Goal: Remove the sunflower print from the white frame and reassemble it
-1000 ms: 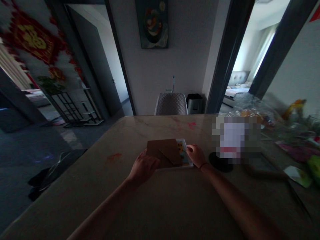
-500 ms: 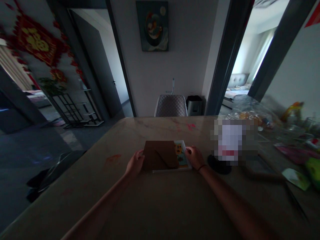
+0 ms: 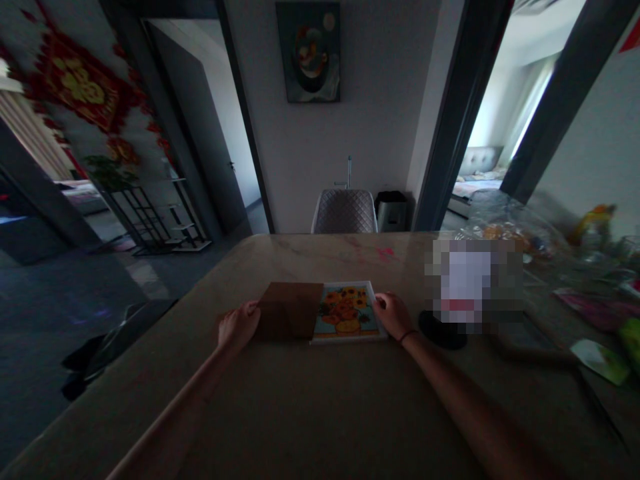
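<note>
Tabletop (image 3: 300, 413) bears a white-edged, orange-flowered picture (image 3: 346, 312).

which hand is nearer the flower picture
Right. The right hand is at the right edge of the flower picture; the left hand is farther off, holding the brown board.
</note>
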A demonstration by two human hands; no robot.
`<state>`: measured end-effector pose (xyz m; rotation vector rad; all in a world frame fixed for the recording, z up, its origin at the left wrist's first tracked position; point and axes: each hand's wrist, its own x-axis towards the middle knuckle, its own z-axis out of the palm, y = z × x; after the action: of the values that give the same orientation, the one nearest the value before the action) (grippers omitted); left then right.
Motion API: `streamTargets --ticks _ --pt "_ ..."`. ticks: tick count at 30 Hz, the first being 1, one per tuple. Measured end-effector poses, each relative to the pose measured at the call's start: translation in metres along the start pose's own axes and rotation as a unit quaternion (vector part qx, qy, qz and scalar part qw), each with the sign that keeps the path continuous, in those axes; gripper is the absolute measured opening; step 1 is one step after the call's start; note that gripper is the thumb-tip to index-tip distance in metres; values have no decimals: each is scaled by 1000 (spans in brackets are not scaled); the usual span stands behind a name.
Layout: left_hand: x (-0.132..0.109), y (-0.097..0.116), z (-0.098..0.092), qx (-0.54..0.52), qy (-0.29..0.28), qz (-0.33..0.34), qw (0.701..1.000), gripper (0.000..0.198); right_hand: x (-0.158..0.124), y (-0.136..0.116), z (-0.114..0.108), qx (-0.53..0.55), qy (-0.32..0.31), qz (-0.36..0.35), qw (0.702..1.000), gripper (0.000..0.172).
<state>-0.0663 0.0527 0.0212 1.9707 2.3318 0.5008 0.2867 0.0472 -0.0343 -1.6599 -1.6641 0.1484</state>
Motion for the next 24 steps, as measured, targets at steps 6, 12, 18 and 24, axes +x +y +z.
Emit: streamTargets --ticks 6,12,18,24 --pt "9 -16 -10 -40 -42 -62 996 42 -1 -1 -1 -15 1 -4 1000 20" --pt "8 -11 -10 -47 -1 -22 999 38 -1 -3 -4 -22 -18 7 1000 23" --pt "-16 39 6 -72 -12 302 950 41 -2 -5 -6 -28 -30 5 999 25" --pt "-39 56 8 -62 -152 390 906 79 -2 -2 -2 -20 -8 2 1000 24"
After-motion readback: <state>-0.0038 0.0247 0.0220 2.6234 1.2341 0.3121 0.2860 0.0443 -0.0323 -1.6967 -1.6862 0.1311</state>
